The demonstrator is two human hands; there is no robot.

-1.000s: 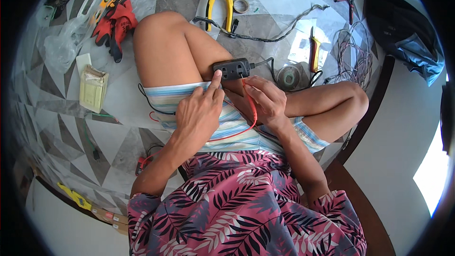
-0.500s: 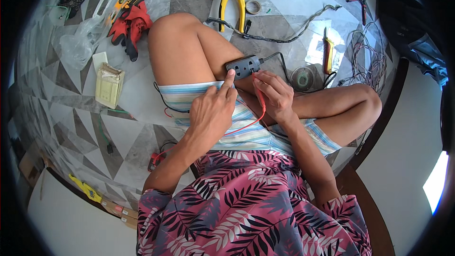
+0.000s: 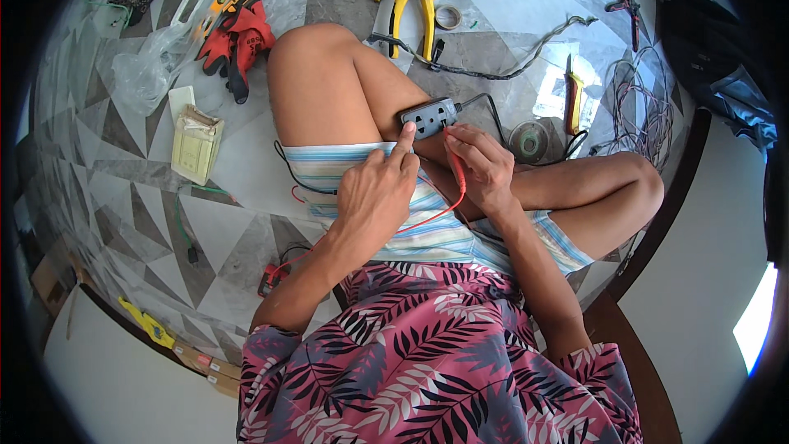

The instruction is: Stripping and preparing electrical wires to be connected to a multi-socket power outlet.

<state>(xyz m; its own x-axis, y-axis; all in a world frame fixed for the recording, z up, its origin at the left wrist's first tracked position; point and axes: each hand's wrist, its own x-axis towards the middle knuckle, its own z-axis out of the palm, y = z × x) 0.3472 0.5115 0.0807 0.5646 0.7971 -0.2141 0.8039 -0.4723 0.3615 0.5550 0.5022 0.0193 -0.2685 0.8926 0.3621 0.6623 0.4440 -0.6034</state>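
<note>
Head view shows us a black socket block [image 3: 427, 122] resting on the crossed legs [image 3: 316, 86], its cord [image 3: 491, 105] leaving from the right end. Our right hand [image 3: 483, 166] pinches a red probe [image 3: 458, 169], the tip at one of the block's openings. Our left hand [image 3: 374, 187] lays its index finger over the block's left end; we cannot tell whether its other, curled fingers grip anything. A red wire [image 3: 429, 219] trails from the probe. Beyond the legs lie yellow-handled pliers [image 3: 428, 20]; to the left, red-and-black gloves [image 3: 248, 43].

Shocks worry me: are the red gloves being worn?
No, the red gloves lie on the floor; left hand and right hand are bare.
</note>
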